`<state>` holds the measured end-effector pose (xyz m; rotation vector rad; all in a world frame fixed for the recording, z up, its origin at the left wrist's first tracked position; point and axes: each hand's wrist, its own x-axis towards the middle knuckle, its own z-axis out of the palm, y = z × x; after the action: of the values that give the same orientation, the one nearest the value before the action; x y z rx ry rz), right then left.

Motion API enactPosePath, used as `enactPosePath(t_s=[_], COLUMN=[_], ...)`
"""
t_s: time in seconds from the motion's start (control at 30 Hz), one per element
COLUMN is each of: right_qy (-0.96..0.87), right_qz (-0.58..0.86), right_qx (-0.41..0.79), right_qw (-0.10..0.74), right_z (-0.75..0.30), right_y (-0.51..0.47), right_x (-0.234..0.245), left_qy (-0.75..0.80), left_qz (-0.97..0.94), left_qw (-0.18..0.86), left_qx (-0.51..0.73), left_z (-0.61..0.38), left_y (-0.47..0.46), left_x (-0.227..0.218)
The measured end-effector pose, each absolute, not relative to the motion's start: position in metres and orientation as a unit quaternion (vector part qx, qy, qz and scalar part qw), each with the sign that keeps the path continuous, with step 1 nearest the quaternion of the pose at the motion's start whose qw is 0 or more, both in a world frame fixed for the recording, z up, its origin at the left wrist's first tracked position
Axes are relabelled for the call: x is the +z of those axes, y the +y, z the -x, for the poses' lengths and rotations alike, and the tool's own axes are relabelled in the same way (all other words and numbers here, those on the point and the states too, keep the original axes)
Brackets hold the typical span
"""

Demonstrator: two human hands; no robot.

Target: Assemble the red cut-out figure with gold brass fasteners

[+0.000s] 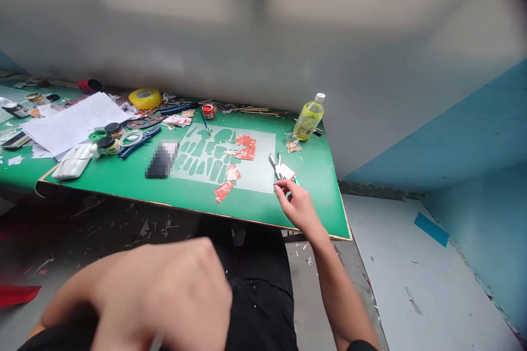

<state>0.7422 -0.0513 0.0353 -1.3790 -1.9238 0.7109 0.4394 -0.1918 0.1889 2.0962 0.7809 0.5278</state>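
My left hand (177, 290) is close to the camera, large and blurred. It is bent like a fist, with a pale sliver by the fingers that I cannot make out. Over the front right of the green table is my right hand (298, 205), loosely curled, thumb and forefinger apart, with nothing seen between them. Just beyond it lie a metal hand punch (279, 164) and a whitish card piece (287, 171). A translucent stencil sheet (263, 175) with cut-out shapes lies left of that hand. On it are red-painted scraps (246, 148); another red scrap (224, 191) overlaps the front edge.
A bottle of yellow-green liquid (309, 119) and a small bag (293, 143) stand at the back right. Left are a dark, pixelated flat object (162, 160), blue-handled pliers (140, 142), paint jars (107, 144), yellow tape (145, 98) and papers (78, 120). A red jar (208, 112) sits behind the stencil.
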Motion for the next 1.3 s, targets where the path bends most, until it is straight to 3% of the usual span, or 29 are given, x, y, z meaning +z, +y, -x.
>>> enactPosePath(t_s=[0.07, 0.2, 0.3, 0.4, 0.53, 0.87, 1.3], right_qy=[-0.739, -0.752, -0.805, -0.856, -0.86, -0.87, -0.798], right_qz=[0.541, 0.547, 0.514, 0.454, 0.456, 0.465, 0.597], right_qx=[0.279, 0.263, 0.162, 0.082, 0.052, 0.003, 0.006], right_qw=[0.288, 0.255, 0.248, 0.231, 0.224, 0.161, 0.079], right_z=[-0.734, -0.694, -0.659, -0.641, -0.644, -0.651, -0.666], right_y=[-0.031, 0.026, 0.067, 0.091, 0.099, 0.093, 0.087], right_x=[0.023, 0.009, -0.003, -0.018, -0.035, -0.036, -0.011], left_qy=[0.318, 0.51, 0.618, 0.561, 0.493, 0.482, 0.381], left_qz=[-0.841, -0.787, -0.737, -0.796, -0.852, -0.867, -0.92], left_qw=[0.416, 0.308, 0.183, 0.07, 0.058, 0.047, 0.015], left_qx=[0.136, 0.162, 0.204, 0.216, 0.165, 0.12, 0.093], left_z=[-0.443, -0.44, -0.436, -0.439, -0.448, -0.442, -0.461], left_y=[-0.133, -0.016, 0.052, 0.093, 0.11, 0.113, 0.107], left_x=[0.175, 0.107, 0.05, 0.006, -0.029, -0.039, -0.037])
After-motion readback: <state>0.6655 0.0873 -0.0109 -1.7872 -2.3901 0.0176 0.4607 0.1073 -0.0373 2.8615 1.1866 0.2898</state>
